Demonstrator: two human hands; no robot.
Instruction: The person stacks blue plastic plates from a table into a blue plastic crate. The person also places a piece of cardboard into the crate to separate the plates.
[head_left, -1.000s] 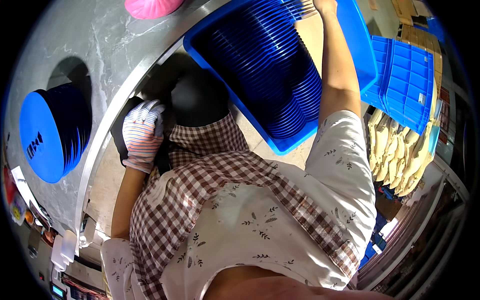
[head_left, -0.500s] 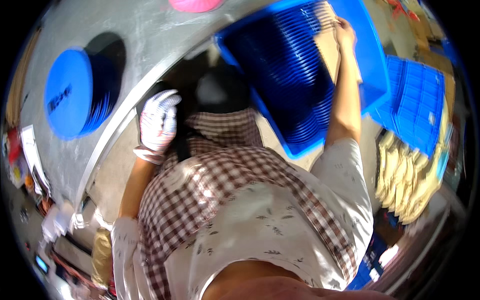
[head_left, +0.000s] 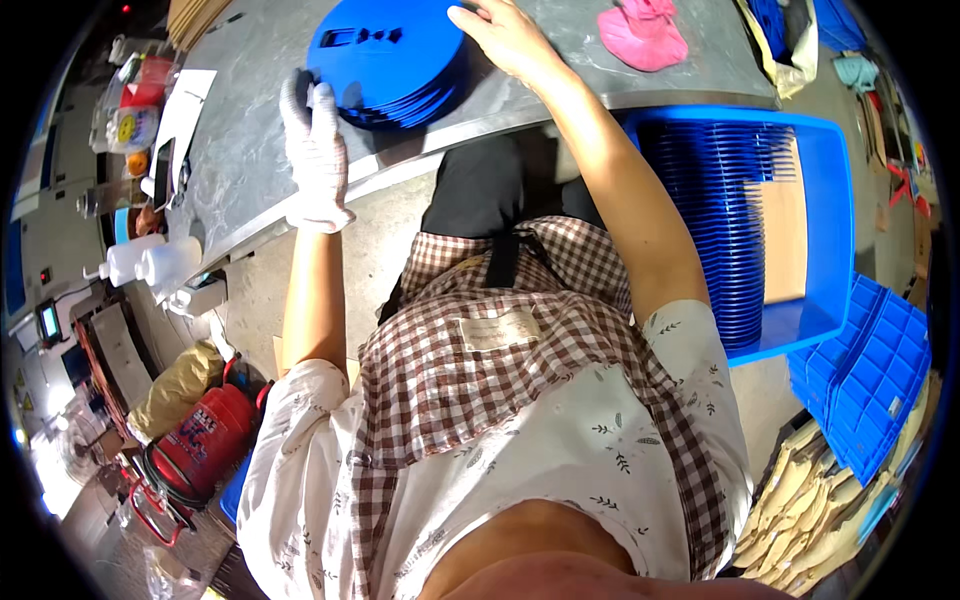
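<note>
A stack of round blue plastic discs (head_left: 385,50) with small dark cut-outs lies near the front edge of the grey table. My left hand (head_left: 318,155), in a white knit glove, is at the stack's left side with its fingers stretched up along the rim. At the opposite rim is my right hand (head_left: 505,40), bare, its thumb by the edge and its fingers spread, partly beyond the top of the picture. Beside me on the right, a blue bin (head_left: 830,230) holds a long row of upright blue discs (head_left: 715,220) and a sheet of brown cardboard (head_left: 783,240).
A pink cloth (head_left: 643,35) lies on the grey table (head_left: 235,130) right of the discs. Folded blue crates (head_left: 860,370) and a pile of tan sacks (head_left: 830,500) stand at the lower right. A red fire extinguisher (head_left: 210,440) is on the floor at left.
My right hand has left the cardboard in the bin and moved to the disc stack on the table. My left hand has come up to the stack's left side. The view has swung left.
</note>
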